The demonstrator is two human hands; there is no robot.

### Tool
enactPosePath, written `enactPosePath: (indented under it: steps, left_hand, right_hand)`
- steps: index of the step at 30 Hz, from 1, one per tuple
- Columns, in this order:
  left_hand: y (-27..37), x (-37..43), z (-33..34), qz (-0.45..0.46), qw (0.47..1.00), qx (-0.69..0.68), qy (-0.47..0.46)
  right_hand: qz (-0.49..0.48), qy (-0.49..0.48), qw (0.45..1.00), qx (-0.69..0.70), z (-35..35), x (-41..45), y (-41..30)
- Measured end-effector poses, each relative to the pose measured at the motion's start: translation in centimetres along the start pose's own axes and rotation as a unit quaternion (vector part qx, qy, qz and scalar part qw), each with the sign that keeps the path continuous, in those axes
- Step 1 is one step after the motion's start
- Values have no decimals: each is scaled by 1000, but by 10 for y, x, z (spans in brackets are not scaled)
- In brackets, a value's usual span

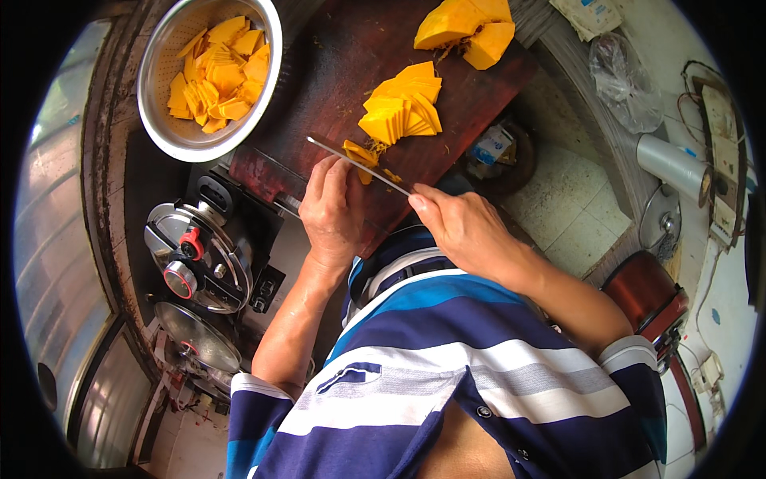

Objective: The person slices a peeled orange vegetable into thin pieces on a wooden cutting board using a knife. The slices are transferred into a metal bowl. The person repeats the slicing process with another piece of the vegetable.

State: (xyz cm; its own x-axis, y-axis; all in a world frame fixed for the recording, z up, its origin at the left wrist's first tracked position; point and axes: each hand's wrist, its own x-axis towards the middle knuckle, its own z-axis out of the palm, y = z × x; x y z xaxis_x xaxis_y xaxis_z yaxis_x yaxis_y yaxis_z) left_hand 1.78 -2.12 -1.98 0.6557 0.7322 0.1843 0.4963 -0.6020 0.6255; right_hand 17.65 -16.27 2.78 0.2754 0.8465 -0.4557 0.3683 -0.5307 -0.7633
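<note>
My right hand (473, 233) grips a knife (359, 165); its handle is hidden in my fist and the blade is seen nearly edge-on. My left hand (332, 206) has its fingers curled against a small pumpkin piece (365, 176) beside the blade, and partly hides it. Beyond the blade lie thin cut bits with stringy pulp (359, 153). A fanned stack of pumpkin slices (401, 105) sits farther up the dark red wooden cutting board (323, 78). Large pumpkin chunks (464, 30) rest at its far right corner.
A metal colander (276, 66) holding pumpkin slices (221, 78) stands at the upper left. Below it are a pressure cooker (200, 257) and a lidded pan (194, 335). On the right are a plastic bag (622, 81), a plastic-film roll (673, 167) and a red-brown appliance (640, 287).
</note>
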Motion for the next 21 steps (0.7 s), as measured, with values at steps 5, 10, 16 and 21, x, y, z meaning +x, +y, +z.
enactPosePath:
  steps: [5,10,16,21]
  left_hand:
    - [-2,1,4,15,1000,-2,17]
    - [2,-2,0,-40,999,-18,5]
    - [2,-6,-1,-46,999,-11,-6]
    - [2,-6,-1,-11,1000,4,9]
  right_hand:
    - [5,15,1000,-18,25,32,9]
    - [19,51,997,48,22,34,24]
    - [21,4,998,51,2,21,4]
    - [-16,25,999,24,-3,-14,-6]
